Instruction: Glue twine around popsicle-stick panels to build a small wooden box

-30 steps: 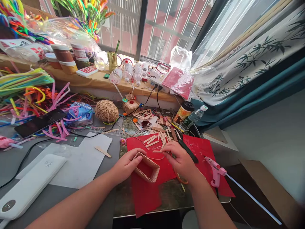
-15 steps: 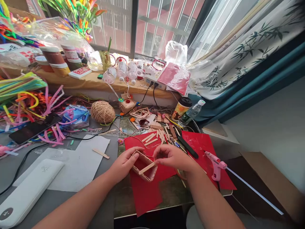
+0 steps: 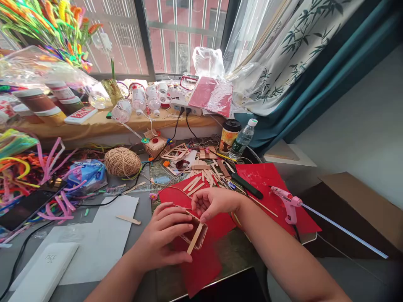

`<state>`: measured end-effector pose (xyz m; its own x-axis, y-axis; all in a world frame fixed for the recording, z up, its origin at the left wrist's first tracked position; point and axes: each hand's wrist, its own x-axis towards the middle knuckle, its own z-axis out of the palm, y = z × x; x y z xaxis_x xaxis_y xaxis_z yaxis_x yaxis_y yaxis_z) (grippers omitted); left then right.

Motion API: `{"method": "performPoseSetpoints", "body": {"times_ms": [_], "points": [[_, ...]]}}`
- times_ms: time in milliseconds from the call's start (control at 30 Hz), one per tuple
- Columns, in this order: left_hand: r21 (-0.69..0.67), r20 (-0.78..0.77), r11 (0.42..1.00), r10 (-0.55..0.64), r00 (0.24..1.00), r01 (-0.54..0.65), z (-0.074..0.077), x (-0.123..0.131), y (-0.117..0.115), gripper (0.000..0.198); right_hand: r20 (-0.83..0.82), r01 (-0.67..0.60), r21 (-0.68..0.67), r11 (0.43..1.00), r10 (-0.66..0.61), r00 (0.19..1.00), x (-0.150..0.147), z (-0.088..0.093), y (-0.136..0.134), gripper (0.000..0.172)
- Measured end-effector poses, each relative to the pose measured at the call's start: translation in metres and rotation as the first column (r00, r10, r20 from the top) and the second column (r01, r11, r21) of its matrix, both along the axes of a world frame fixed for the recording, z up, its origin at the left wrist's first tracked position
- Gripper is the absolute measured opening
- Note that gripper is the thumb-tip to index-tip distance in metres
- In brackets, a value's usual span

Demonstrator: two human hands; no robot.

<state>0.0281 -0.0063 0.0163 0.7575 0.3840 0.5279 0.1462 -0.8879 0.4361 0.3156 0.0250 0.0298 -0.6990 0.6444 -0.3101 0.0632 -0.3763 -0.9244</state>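
A small open box (image 3: 204,235) made of wooden craft sticks sits tilted between my two hands, above red paper. My left hand (image 3: 171,235) is around its left side, fingers over the near rim and thumb low down by the end of a craft stick (image 3: 195,239). Thumb and fingertips of my right hand (image 3: 214,203) pinch the upper end of that stick, which lies slanted across the box opening. My left fingers hide part of the box.
A pink glue gun (image 3: 288,203) with a long glue stick lies on red paper (image 3: 258,174) at right. Loose craft sticks (image 3: 204,174), a twine ball (image 3: 122,162), a coffee cup (image 3: 229,136) and a water bottle (image 3: 244,138) stand behind. A white power bank (image 3: 47,268) is at left.
My left hand has shifted its grip, its fingers now spread further over the box. The craft stick has turned steeper across the opening. The view has swung to the right.
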Motion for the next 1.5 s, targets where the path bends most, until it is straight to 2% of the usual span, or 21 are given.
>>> {"method": "performPoseSetpoints", "body": {"times_ms": [100,167,233,267,367,567,633,767,933,1233,1500], "points": [[-0.020,-0.038,0.999,-0.026,0.999,0.025,0.002,0.003,-0.001,0.052,-0.006,0.117,0.010,0.993,-0.117,0.993,-0.004,0.001,-0.014,0.054],[-0.011,-0.039,1.000,-0.016,0.999,0.015,0.002,0.004,-0.002,0.046,-0.013,0.263,0.035,0.964,-0.262,0.965,-0.009,-0.001,-0.032,0.048],[0.005,-0.035,1.000,-0.003,0.999,0.003,0.001,0.004,-0.003,0.042,-0.037,0.452,0.048,0.891,-0.451,0.892,-0.017,-0.005,-0.055,0.046],[0.010,-0.032,1.000,0.000,0.999,0.000,0.001,0.004,-0.003,0.041,-0.062,0.568,0.030,0.822,-0.566,0.822,-0.021,-0.008,-0.065,0.046],[0.013,-0.021,1.000,0.010,1.000,-0.010,0.000,0.004,-0.004,0.046,-0.087,0.725,-0.023,0.688,-0.724,0.684,-0.030,-0.014,-0.089,0.046],[0.035,0.005,0.999,0.016,1.000,-0.017,0.002,0.007,-0.009,0.057,-0.084,0.767,-0.046,0.640,-0.767,0.636,-0.032,-0.015,-0.097,0.049],[0.057,0.010,0.998,0.002,1.000,-0.003,0.004,0.008,-0.013,0.054,-0.098,0.778,-0.037,0.627,-0.778,0.621,-0.032,-0.013,-0.098,0.046],[0.084,-0.012,0.996,-0.016,1.000,0.017,0.004,0.012,-0.020,0.039,-0.106,0.764,-0.047,0.644,-0.763,0.637,-0.033,-0.011,-0.101,0.034],[0.085,-0.024,0.996,-0.020,1.000,0.022,0.004,0.014,-0.022,0.031,-0.113,0.763,-0.076,0.642,-0.766,0.633,-0.034,-0.012,-0.102,0.026],[0.056,-0.018,0.994,-0.087,0.996,0.088,0.007,0.015,-0.019,0.031,-0.128,0.755,-0.124,0.644,-0.765,0.631,-0.039,-0.020,-0.101,0.029],[0.005,-0.035,0.997,-0.078,0.996,0.078,0.007,0.015,-0.019,0.027,-0.155,0.783,-0.021,0.622,-0.776,0.612,-0.042,-0.028,-0.107,0.034]]}}
